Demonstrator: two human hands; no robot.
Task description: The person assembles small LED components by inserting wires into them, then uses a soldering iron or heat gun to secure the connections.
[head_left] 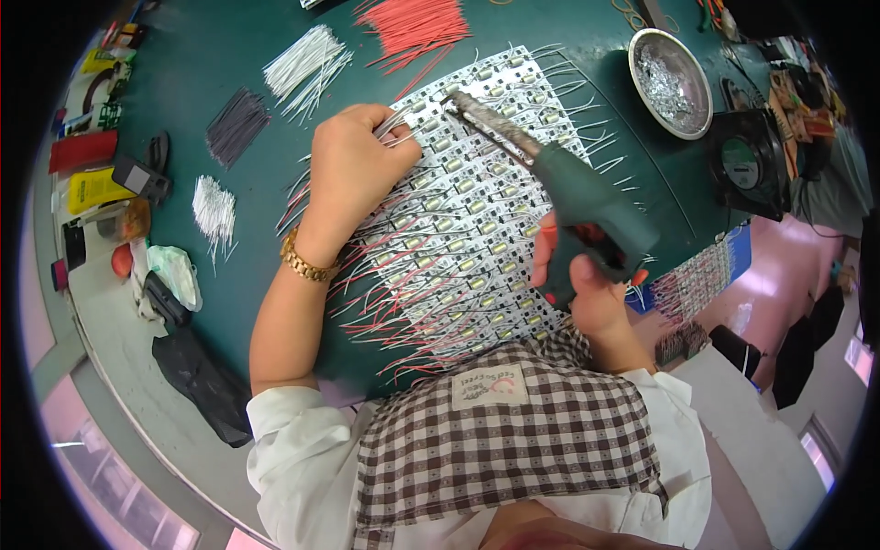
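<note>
A large panel of white circuit boards [500, 220] lies in front of me, with rows of small metal-cased parts and red, white and grey wires along its left and right edges. My left hand [359, 170], wearing a gold watch [307, 260], is closed at the panel's upper left edge, pinching pale wires [392, 126] between thumb and fingers. My right hand [587, 289] is wrapped around the handle of a dark green soldering gun [587, 192]. Its dark tip [451, 99] is over the top rows of the panel, right of my left hand; contact cannot be made out.
Bundles of red wires [414, 29], white wires [307, 66], black wires [237, 126] and short white wires [214, 213] lie on the green table. At right stand a metal bowl [662, 82] with silvery bits and a black fan [744, 165]. Another wired panel [692, 286] lies lower right.
</note>
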